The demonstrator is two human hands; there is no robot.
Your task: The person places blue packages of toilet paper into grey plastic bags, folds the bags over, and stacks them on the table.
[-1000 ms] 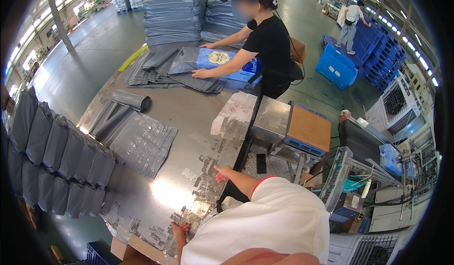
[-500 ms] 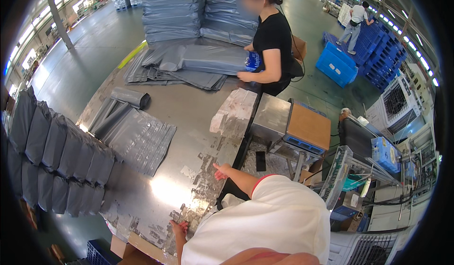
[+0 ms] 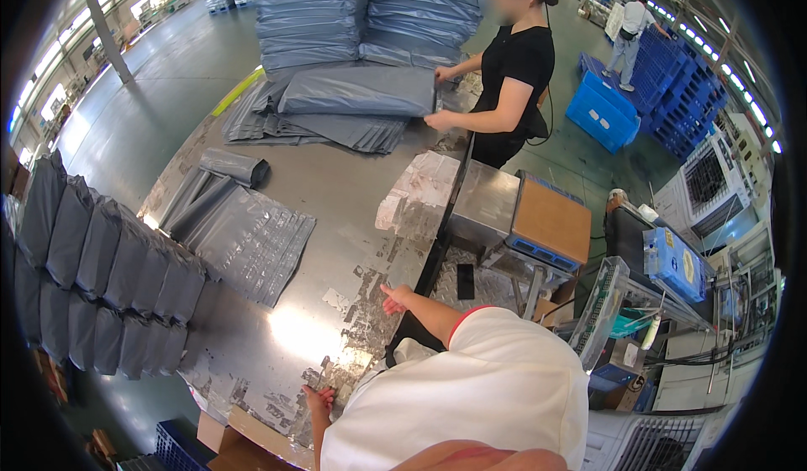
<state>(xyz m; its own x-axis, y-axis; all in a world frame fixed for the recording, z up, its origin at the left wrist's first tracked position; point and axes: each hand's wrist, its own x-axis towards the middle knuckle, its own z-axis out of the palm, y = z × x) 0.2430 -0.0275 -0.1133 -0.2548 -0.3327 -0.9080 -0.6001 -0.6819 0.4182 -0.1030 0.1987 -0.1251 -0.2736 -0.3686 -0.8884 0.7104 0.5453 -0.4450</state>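
Note:
My right hand lies open on the scuffed metal table, near its right edge, and holds nothing. My left hand rests on the table's near edge with fingers spread, also holding nothing. My white shirt with red trim fills the lower middle of the view. At the far end a co-worker in a black top has both hands on a filled grey plastic bag lying on flat grey bags.
A fan of flat grey bags and a rolled one lie left of my hands. Stuffed grey bags line the left side. Tall grey stacks stand behind. A metal stand with a cardboard box and blue crates are on the right.
The co-worker has gone from pressing on a blue package to holding it, and now handles a filled grey bag. My hands have stayed where they were.

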